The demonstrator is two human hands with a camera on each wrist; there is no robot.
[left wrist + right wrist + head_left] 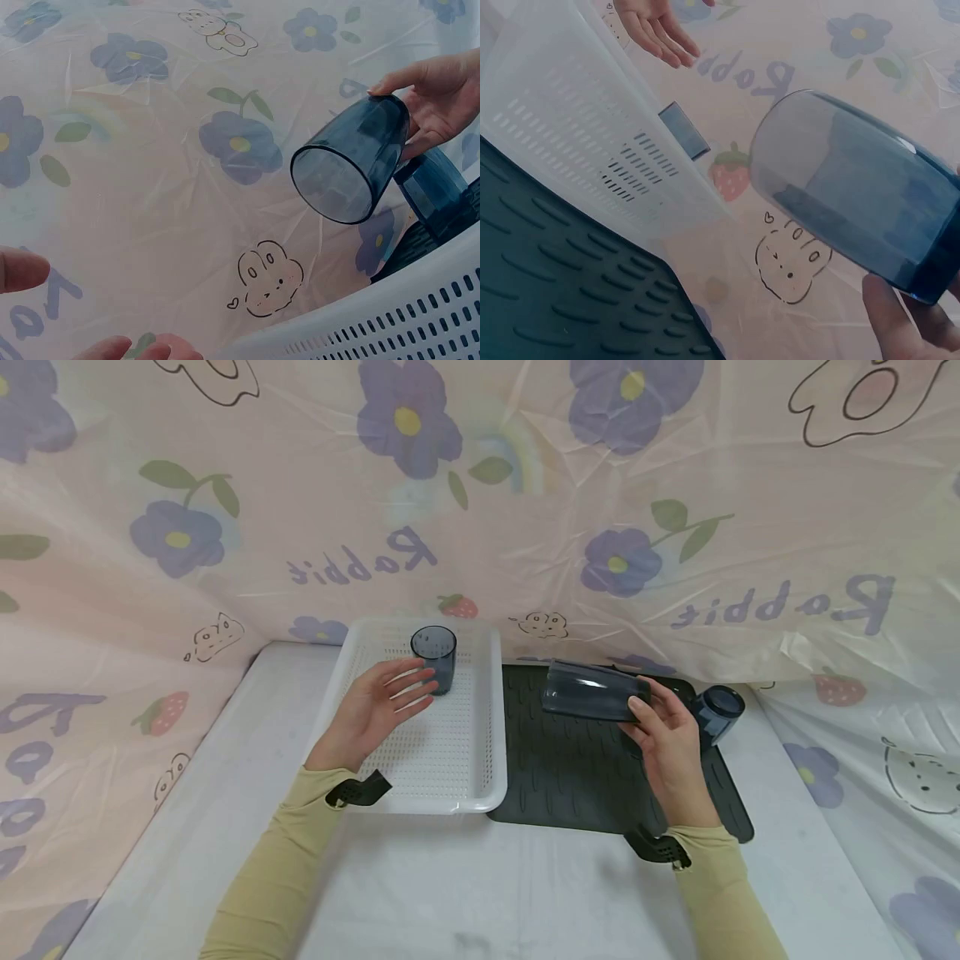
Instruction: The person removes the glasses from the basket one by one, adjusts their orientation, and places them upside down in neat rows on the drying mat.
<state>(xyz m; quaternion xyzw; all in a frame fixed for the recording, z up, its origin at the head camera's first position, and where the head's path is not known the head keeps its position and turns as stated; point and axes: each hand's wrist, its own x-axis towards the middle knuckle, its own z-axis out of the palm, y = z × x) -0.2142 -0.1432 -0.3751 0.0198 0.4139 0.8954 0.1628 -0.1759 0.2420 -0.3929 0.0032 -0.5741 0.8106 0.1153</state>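
Over black mat (570, 777) | right hand (671, 752) grips glass (588, 691) | left hand (371, 710), fingers extended, partly hides tumbler (441, 647) in basket (492, 735)

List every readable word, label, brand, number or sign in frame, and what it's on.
"Rabbit": mirrored, on the pale floral plastic sheet, behind the white perforated plastic basket.
"Rabbit": mirrored, same sheet, further right.
Large partial lettering, same sheet, far left: cut off by the frame, can't read the full word.
No text legible on the basket, transparent dark-blue tumblers, dark ridged mat or black wrist straps.
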